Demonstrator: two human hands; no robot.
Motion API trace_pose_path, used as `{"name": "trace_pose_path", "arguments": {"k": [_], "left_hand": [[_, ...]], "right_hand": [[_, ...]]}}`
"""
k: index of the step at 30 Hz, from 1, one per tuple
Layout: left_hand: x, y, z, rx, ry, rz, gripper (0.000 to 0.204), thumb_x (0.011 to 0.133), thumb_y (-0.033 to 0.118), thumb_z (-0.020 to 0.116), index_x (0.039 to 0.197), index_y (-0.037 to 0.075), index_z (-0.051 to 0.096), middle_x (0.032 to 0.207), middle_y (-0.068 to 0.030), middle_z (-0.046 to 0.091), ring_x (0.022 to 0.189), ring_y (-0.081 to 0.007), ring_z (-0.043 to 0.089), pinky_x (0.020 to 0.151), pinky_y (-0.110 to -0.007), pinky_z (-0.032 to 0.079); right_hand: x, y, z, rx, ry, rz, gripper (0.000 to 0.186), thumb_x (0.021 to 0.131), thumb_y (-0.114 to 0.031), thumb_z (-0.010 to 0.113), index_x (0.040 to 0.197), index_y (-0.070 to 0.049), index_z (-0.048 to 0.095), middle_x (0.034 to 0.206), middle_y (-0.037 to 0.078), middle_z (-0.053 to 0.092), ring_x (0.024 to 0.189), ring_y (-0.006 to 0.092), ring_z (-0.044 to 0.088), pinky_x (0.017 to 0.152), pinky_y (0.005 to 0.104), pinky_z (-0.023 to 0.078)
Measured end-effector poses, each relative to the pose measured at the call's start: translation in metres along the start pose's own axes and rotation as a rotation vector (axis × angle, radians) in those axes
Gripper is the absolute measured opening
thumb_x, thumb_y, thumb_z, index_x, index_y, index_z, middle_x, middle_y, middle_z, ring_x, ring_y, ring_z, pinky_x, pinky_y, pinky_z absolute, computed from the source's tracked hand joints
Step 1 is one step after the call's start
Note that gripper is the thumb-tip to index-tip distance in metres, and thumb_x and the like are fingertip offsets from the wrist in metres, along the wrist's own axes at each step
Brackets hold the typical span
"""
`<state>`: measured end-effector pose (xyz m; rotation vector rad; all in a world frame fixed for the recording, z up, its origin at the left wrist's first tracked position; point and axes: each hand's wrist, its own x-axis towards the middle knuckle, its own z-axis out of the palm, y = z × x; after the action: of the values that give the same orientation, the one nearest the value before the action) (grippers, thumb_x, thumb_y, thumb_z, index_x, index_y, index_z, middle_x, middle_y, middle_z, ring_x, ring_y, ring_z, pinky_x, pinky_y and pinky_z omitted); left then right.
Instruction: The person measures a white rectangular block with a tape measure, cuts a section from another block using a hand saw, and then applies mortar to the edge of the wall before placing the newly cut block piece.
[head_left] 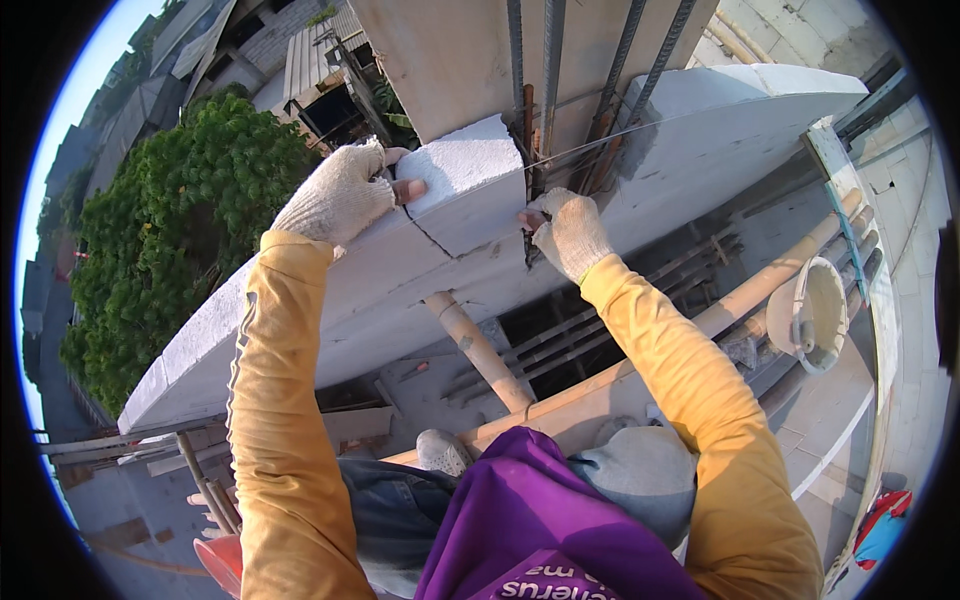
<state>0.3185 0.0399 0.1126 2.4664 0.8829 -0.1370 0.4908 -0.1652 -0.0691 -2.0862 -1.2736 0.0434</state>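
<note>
A short white concrete block sits in the top course of a white block wall, beside upright steel bars. A dark crack-like joint separates its left end from the neighbouring block. My left hand, in a pale knit glove with bare fingertips, grips the block's upper left corner. At the opposite end, my right hand, gloved alike, has its fingers curled against the block's right edge, close to the bars. A thin string stretches along the wall past the block's top edge.
A flat panel stands behind the bars. Below me, a round pole leads from the wall to a long wooden beam. A pale bucket hangs at the right. Green trees lie beyond the wall, far below.
</note>
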Motion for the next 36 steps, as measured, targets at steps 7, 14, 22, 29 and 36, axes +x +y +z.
{"name": "trace_pose_path", "arguments": {"k": [7,14,22,29,36], "left_hand": [[-0.003,-0.003,-0.002,0.009,0.013,-0.001,0.070,0.088,0.042,0.084,0.139,-0.002,0.066,0.117,-0.0205,0.075,0.103,-0.0270,0.073,0.097,-0.039,0.053],[-0.008,-0.002,-0.005,-0.026,0.013,0.048,0.071,0.086,0.044,0.085,0.139,0.001,0.067,0.117,-0.0205,0.075,0.108,-0.0286,0.073,0.098,-0.040,0.054],[-0.010,-0.002,-0.007,-0.041,0.000,0.004,0.075,0.083,0.050,0.086,0.139,0.002,0.067,0.111,-0.0189,0.075,0.106,-0.0294,0.073,0.097,-0.041,0.055],[0.001,-0.017,0.002,-0.047,0.032,0.174,0.070,0.087,0.047,0.084,0.135,0.000,0.068,0.105,-0.0191,0.075,0.099,-0.0286,0.073,0.090,-0.041,0.055],[-0.002,-0.016,-0.003,-0.045,-0.009,0.109,0.068,0.087,0.045,0.084,0.137,0.001,0.068,0.105,-0.0179,0.076,0.095,-0.0281,0.074,0.089,-0.041,0.055]], "right_hand": [[0.001,-0.009,0.001,0.007,-0.057,0.029,0.017,0.092,-0.022,0.076,0.092,-0.005,0.078,0.093,0.017,0.073,0.090,0.0392,0.069,0.080,0.0462,0.055],[-0.001,-0.012,-0.015,-0.132,-0.066,-0.068,0.022,0.093,-0.024,0.073,0.088,-0.003,0.075,0.087,0.019,0.072,0.087,0.0405,0.070,0.078,0.0461,0.056],[0.053,-0.110,-0.113,1.363,-0.359,0.069,0.046,0.103,-0.033,0.054,0.063,-0.014,0.044,0.054,-0.003,0.035,0.048,0.0101,0.037,0.048,0.0271,0.030],[0.105,-0.135,-0.068,1.400,-0.430,0.313,0.043,0.101,-0.024,0.049,0.063,-0.016,0.029,0.056,-0.001,0.029,0.046,0.0110,0.030,0.045,0.0287,0.026],[0.113,-0.140,-0.073,1.449,-0.445,0.129,0.044,0.100,-0.026,0.050,0.063,-0.016,0.029,0.056,-0.001,0.029,0.046,0.0112,0.029,0.043,0.0278,0.026]]}}
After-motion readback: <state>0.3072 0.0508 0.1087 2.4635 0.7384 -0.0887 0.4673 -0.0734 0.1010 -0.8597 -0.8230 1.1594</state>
